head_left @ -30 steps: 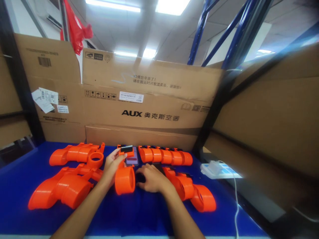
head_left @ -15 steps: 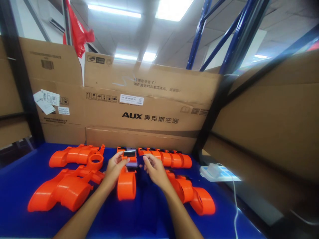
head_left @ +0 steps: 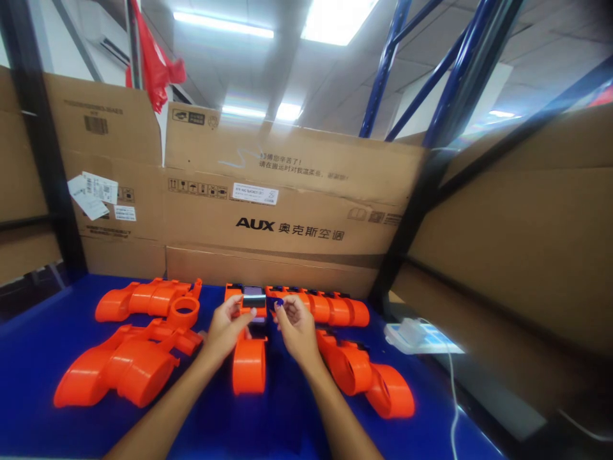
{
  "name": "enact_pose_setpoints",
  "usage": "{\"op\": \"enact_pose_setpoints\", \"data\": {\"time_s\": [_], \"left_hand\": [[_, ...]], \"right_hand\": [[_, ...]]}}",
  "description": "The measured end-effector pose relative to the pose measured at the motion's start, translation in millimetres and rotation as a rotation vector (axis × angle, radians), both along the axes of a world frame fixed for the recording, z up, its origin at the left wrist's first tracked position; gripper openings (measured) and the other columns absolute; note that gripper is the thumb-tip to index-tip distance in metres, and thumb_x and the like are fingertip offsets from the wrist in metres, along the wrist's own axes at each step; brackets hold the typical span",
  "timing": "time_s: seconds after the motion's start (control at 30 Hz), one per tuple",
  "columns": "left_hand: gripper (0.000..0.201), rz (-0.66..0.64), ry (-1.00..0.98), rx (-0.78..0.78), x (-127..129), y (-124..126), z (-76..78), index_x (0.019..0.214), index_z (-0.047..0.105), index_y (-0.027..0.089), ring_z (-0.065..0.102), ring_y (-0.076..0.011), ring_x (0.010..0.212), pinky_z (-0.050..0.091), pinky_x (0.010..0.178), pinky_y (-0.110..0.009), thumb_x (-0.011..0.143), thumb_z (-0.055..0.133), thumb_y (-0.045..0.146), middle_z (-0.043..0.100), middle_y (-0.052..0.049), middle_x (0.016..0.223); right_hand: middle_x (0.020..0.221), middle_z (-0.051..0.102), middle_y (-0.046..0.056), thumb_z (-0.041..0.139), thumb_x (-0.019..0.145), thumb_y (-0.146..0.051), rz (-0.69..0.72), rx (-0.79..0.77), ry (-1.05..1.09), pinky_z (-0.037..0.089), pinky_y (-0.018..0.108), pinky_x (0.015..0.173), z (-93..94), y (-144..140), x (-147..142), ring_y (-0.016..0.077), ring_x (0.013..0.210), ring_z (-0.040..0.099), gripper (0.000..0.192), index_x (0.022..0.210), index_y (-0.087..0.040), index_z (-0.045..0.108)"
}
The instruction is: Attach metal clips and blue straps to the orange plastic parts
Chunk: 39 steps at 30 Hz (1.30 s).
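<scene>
My left hand [head_left: 223, 329] grips an orange plastic piece with a ring [head_left: 249, 367] hanging at its lower end and a dark glossy panel [head_left: 254, 300] at its top. The thumb presses on the piece just under the panel. To the right, my right hand [head_left: 297, 327] pinches a small dark blue piece [head_left: 276, 303] between thumb and fingertips, close to the panel's right edge. Whether the two touch I cannot tell. Behind the orange piece, a phone-like flat device [head_left: 258, 324] shows only in part.
Orange ring-shaped parts [head_left: 143, 370] lie in two groups at left. A row of orange parts with dark pieces [head_left: 338, 309] stands back right, more orange parts [head_left: 390, 390] nearer. A white power strip [head_left: 426, 337] with a cable sits at right. Cardboard [head_left: 287, 262] walls the blue table [head_left: 201, 428].
The orange piece in my left hand has shifted slightly right and its ring a little lower. The dark blue piece now shows clearly at my right fingertips, nearer the panel.
</scene>
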<state>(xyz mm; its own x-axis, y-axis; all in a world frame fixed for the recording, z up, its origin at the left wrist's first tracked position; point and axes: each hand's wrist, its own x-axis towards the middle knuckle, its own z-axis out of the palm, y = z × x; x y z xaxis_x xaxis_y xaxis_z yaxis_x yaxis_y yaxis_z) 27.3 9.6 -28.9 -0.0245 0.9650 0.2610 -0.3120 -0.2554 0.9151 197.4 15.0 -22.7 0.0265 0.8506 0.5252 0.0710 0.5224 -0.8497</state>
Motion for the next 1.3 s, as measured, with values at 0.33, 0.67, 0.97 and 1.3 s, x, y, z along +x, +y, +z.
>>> {"op": "enact_pose_setpoints", "data": {"time_s": [0.33,0.67,0.97,1.3], "left_hand": [[0.053,-0.023,0.023,0.01,-1,-1,0.9,0.109,0.062,0.015,0.057,-0.0085,0.041,0.047,0.041,-0.023,0.064,0.084,0.033,0.073,-0.008,0.096],[0.051,-0.075,0.042,0.027,-2,-2,2.0,0.11,0.062,0.015,0.057,-0.0077,0.042,0.046,0.041,-0.022,0.066,0.083,0.031,0.073,-0.009,0.1],[0.051,-0.1,0.045,0.046,-2,-3,0.4,0.111,0.061,0.015,0.058,-0.0083,0.041,0.045,0.04,-0.022,0.069,0.082,0.035,0.072,-0.009,0.1],[0.055,-0.123,-0.003,0.018,-1,-4,2.4,0.112,0.061,0.015,0.059,-0.0101,0.042,0.046,0.04,-0.022,0.067,0.084,0.039,0.072,-0.006,0.09]], "right_hand": [[0.082,0.061,0.001,0.063,0.089,-0.033,-0.052,0.174,-0.293,0.048,0.027,0.065,-0.4,-6,1,0.0149,0.069,0.058,0.015,0.085,-0.021,0.054],[0.082,0.054,0.002,0.057,0.093,-0.026,-0.028,0.338,-0.457,0.042,0.028,0.067,9.9,-11,6,0.0159,0.073,0.051,0.02,0.077,-0.022,0.046],[0.085,0.051,0.002,0.053,0.096,-0.025,0.024,0.357,-0.564,0.041,0.029,0.072,14.5,-15,9,0.0176,0.079,0.05,0.021,0.078,-0.023,0.043],[0.086,0.051,0.002,0.053,0.095,-0.03,0.055,0.311,-0.525,0.041,0.03,0.074,17.3,-20,9,0.0178,0.08,0.049,0.02,0.08,-0.023,0.044]]}}
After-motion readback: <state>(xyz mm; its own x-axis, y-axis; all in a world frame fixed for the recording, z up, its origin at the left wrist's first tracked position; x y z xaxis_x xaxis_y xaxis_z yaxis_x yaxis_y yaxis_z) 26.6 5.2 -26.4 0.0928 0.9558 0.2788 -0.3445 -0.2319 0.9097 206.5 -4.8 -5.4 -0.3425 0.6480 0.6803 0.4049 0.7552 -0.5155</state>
